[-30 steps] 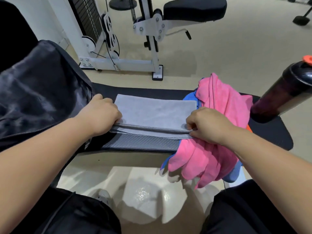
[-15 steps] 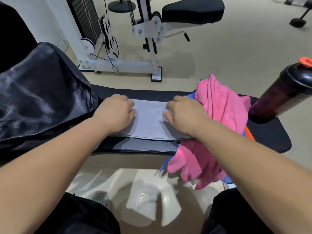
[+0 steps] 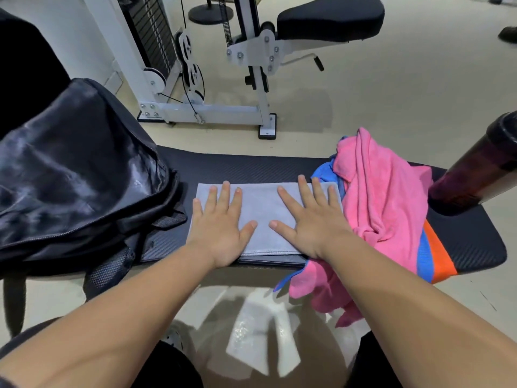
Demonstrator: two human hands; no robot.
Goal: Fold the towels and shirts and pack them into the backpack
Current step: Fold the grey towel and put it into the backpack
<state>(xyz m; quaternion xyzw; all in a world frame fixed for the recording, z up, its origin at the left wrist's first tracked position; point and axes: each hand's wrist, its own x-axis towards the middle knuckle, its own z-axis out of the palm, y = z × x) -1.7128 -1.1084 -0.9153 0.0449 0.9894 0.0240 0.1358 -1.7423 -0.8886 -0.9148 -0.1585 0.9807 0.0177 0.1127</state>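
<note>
Head view: grey towel (image 3: pixel 263 214), folded into a flat rectangle, lies on the black bench (image 3: pixel 251 168) approx. in the middle. Left hand (image 3: pixel 221 228) lies flat on the towel's left half, fingers straight & spread, holding nothing. Right hand (image 3: pixel 310 222) flat on the right half, fingers spread wide, thumb pointing in toward the left thumb; the 2 thumbs are near but apart. Black backpack (image 3: pixel 75 177) sits at the left end of the bench, just beside the towel, zip line visible along its lower side. Pink cloth (image 3: pixel 383 197) is heaped just right of the towel, touching its right edge, part hanging off the bench front; blue & orange cloth (image 3: pixel 433 256) under it. Dark bottle (image 3: pixel 481 175) on the bench's right end. White gym machine (image 3: pixel 212 107) on the floor behind
</note>
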